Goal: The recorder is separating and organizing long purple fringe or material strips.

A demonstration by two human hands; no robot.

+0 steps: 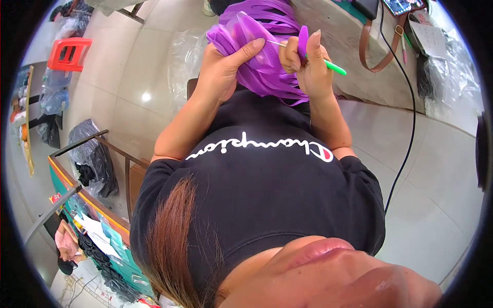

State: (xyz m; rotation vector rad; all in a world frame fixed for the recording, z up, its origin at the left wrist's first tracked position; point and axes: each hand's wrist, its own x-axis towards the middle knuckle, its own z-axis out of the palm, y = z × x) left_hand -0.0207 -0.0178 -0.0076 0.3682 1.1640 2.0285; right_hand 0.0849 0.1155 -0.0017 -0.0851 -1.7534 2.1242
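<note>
Glossy purple strips [272,77], slender green-handled tool [336,68]

Left grip [226,65] pinched, right grip [312,65] curled, forearms [189,122] bent upward.

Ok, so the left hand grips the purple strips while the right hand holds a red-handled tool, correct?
Not quite: the head view shows a green-handled tool, not a red-handled one. The left hand does grip the purple strips, and the right hand holds the tool.
</note>
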